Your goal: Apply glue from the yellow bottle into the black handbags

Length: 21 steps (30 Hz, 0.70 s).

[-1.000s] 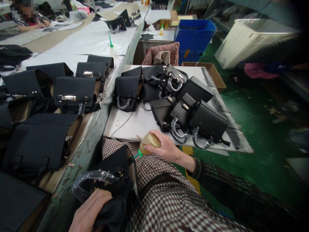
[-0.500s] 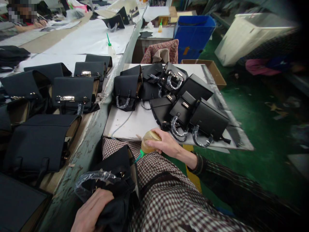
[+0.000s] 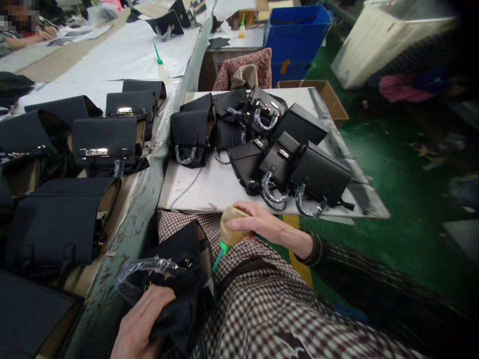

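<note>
On my lap lies a black handbag with a plastic-wrapped handle. My left hand is closed on the bag's dark lower part, its fingertips partly hidden behind the fabric. In my right hand is a squeeze glue bottle, tipped downward, yellowish with a green nozzle. The nozzle's tip is at the open side edge of the bag; whether it touches cannot be made out. A checked apron covers my lap under the bag.
Several black handbags are heaped on the white table ahead. More handbags line the bench at left, where another glue bottle stands. A blue bin and a cardboard box stand beyond. At upper left, a person's hand shows.
The glue bottle in my right hand has tipped more upright, and its nozzle has slid down along the bag's side edge. My left hand keeps its hold. The view has shifted slightly.
</note>
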{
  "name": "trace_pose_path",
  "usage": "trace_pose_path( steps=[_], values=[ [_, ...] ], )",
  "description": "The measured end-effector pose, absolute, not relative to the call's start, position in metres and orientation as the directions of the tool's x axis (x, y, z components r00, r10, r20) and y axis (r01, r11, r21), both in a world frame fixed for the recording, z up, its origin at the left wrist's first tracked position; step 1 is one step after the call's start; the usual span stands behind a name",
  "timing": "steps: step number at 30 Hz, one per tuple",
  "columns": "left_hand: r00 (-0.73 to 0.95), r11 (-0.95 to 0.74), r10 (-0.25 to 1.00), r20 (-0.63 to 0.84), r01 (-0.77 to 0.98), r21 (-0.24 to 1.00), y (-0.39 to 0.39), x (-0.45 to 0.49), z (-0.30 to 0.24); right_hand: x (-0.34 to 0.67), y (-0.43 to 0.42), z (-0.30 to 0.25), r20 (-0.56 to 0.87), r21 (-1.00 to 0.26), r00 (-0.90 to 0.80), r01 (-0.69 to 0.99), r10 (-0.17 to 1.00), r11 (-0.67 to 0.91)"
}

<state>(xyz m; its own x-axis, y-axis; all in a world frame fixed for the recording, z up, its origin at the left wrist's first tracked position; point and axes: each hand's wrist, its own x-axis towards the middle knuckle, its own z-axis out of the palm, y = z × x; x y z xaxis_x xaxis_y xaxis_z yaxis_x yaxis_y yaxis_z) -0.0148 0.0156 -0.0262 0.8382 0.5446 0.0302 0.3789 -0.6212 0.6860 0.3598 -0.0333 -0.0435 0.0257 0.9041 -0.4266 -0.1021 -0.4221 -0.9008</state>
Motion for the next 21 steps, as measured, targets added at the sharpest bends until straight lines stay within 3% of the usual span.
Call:
trace_pose_path(
  steps=[4,11,21],
  values=[
    [0.852,-0.635,0.524,-0.014,0.401,0.661,0.017,-0.017,-0.028,0.356,-0.045,-0.034,-0.439,-0.884,-0.022,-0.168,0.898,-0.436],
    [0.836,-0.637,0.544,0.065,0.362,0.68,0.017,-0.01,-0.02,0.348,-0.06,-0.023,-0.438,-0.858,-0.05,-0.275,0.898,-0.434],
    [0.844,-0.668,0.529,0.092,0.346,0.659,0.018,-0.011,-0.022,0.355,-0.058,-0.034,-0.411,-0.908,0.058,-0.123,0.91,-0.402]
  ],
)
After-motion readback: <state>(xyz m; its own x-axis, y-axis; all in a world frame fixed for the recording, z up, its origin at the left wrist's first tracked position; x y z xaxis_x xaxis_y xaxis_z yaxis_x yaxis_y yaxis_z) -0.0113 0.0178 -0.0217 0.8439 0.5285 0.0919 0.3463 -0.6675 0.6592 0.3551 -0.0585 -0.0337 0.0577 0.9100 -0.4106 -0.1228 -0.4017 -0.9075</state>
